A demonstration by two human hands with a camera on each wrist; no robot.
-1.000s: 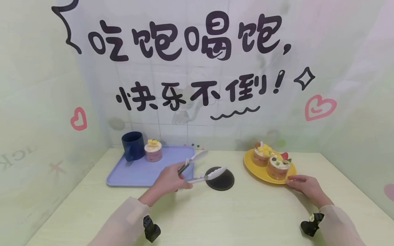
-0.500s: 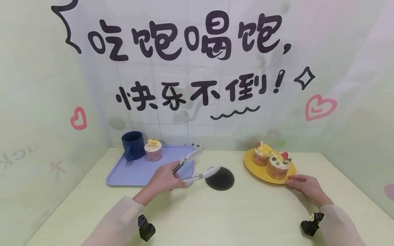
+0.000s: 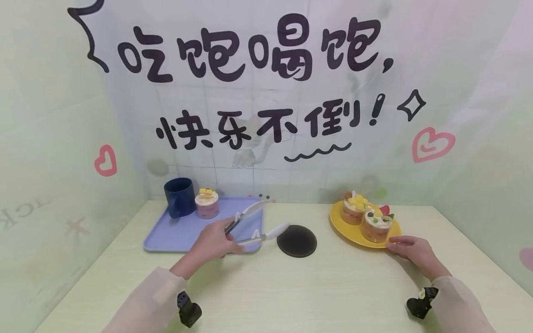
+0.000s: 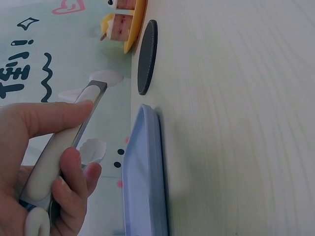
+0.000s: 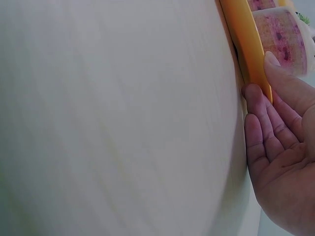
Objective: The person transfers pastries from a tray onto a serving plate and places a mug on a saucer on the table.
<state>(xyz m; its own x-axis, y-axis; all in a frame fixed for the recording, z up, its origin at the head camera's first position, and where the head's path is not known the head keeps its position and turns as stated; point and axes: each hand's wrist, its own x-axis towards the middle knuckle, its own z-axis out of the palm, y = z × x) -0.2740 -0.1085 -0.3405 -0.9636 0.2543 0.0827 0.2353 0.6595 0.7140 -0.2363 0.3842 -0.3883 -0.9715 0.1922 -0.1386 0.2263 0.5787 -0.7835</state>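
Observation:
My left hand (image 3: 211,240) grips a pair of tongs (image 3: 250,238) with white tips, which stand spread and point right, over the right part of the blue tray (image 3: 170,238). In the left wrist view the thumb and fingers wrap the tongs' pale handle (image 4: 61,147). On the tray are a dark blue mug (image 3: 180,196) and a dessert cup (image 3: 207,204) topped with yellow cubes. My right hand (image 3: 416,254) pinches the near right rim of a yellow plate (image 3: 347,233), thumb above and fingers under the edge. Two fruit-topped dessert cups (image 3: 376,225) sit on that plate.
A round black coaster (image 3: 297,241) lies on the pale wooden table (image 3: 308,291) between tray and plate. Behind stands a wall covering (image 3: 291,180) with large black lettering, and similar panels close off both sides.
My left hand has moved left with the tongs, from near the coaster to over the tray's right part. The right hand and the plate have stayed put.

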